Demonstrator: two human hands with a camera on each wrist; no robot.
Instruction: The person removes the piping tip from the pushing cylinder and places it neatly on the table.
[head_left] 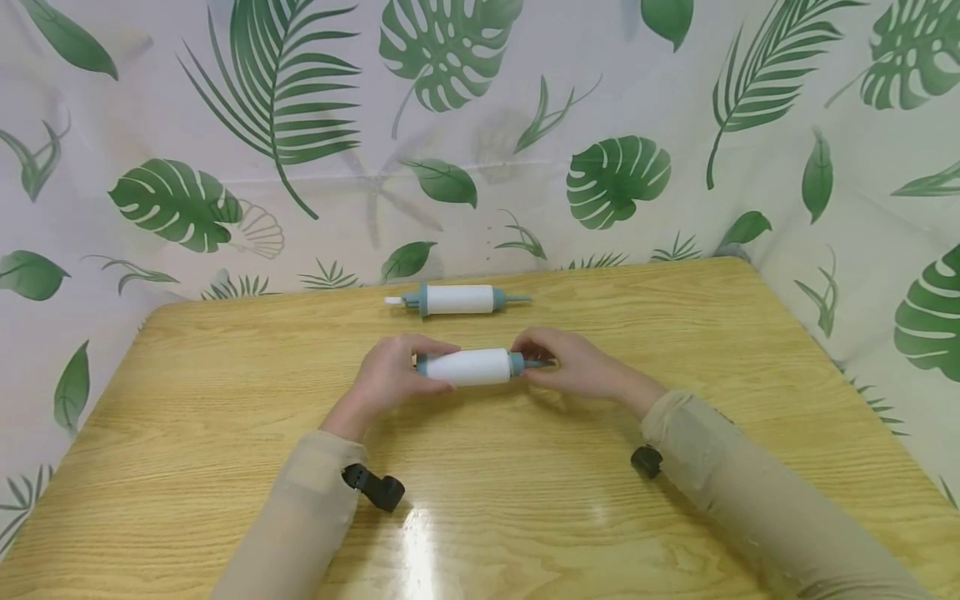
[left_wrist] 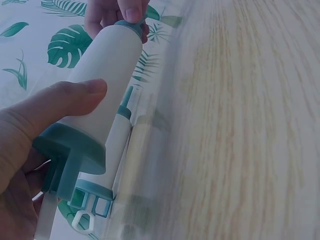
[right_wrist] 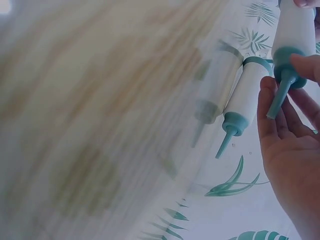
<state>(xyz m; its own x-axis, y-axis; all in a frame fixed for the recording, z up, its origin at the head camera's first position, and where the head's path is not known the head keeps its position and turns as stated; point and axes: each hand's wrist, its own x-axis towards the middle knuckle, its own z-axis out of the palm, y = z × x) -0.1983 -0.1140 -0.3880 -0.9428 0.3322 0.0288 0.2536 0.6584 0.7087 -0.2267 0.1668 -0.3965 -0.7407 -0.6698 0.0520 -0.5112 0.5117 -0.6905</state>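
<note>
A syringe-like dispenser (head_left: 471, 367) with a white barrel and teal ends is held level above the wooden table. My left hand (head_left: 392, 372) grips its flanged end, the thumb lying along the barrel (left_wrist: 107, 75) in the left wrist view. At the other end my right hand (head_left: 567, 363) pinches the teal nozzle cap (right_wrist: 290, 65) between thumb and fingers; the thin spout (right_wrist: 280, 100) sticks out past them. Behind the hands lies a second dispenser (head_left: 459, 299) of the same kind, its spout pointing right and its white pull end left.
The wooden table (head_left: 225, 467) reaches back to a white cloth (head_left: 517, 192) printed with green leaves. More cloth hangs at both sides. A black wrist device (head_left: 382, 490) sits on the left sleeve, another (head_left: 647, 461) on the right.
</note>
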